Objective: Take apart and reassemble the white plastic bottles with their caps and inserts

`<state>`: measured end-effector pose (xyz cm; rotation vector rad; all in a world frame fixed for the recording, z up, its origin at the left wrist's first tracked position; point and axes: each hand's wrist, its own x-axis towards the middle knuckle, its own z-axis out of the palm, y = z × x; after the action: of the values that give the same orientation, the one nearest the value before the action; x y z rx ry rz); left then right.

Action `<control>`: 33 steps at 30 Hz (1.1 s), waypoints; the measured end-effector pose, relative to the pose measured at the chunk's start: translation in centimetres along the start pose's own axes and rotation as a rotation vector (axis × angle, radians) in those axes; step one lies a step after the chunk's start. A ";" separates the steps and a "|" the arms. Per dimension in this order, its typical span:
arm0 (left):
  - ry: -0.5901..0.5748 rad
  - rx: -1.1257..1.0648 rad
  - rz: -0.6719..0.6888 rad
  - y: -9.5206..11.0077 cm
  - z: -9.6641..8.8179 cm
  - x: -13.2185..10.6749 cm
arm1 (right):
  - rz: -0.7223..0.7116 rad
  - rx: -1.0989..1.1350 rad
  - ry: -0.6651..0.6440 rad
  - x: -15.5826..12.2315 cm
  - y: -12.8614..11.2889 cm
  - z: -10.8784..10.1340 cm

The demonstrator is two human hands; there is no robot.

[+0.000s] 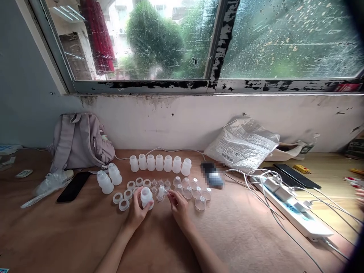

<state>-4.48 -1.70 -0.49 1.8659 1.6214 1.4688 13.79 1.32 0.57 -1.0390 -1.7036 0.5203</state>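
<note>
My left hand (pixel 138 211) is wrapped round a small frosted baby bottle (pixel 146 198), upright with its open mouth up. To its right, my right hand (pixel 178 206) pinches a clear bottle nipple with a ring (pixel 161 190), turned on its side; the fingers partly hide the nipple. White screw rings (pixel 117 197) lie round my left hand. Behind the hands are several clear nipples (pixel 154 183). Several clear dome caps (pixel 200 204) lie right of my right hand. A row of open frosted bottles (pixel 159 163) stands farther back, and two capped bottles (pixel 105 182) stand at the left.
A backpack (pixel 81 142) leans on the wall, with a black phone (pixel 73 187) and plastic bag (pixel 54 182) before it. On the right are a silver bag (pixel 241 142), a power strip (pixel 295 212) with loose cables, dark phones (pixel 297 176) and part of another person's hand (pixel 360 197).
</note>
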 end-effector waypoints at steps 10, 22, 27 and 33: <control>-0.091 0.049 0.047 0.6 0.2 0.0 | 0.002 0.069 -0.064 0.0 -0.8 -0.5; -0.165 -0.034 0.011 1.5 -0.8 0.0 | 0.056 0.132 -0.126 0.5 0.4 -1.1; -0.194 -0.064 -0.031 1.6 -0.8 -0.1 | 0.131 0.219 -0.142 0.6 0.4 -1.0; -0.213 -0.066 -0.026 1.7 -1.0 0.0 | 0.191 0.318 -0.161 0.8 0.1 -1.1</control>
<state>-4.28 -2.65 1.27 1.8855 1.4745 1.2492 14.73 1.87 1.29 -0.9502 -1.6003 0.9872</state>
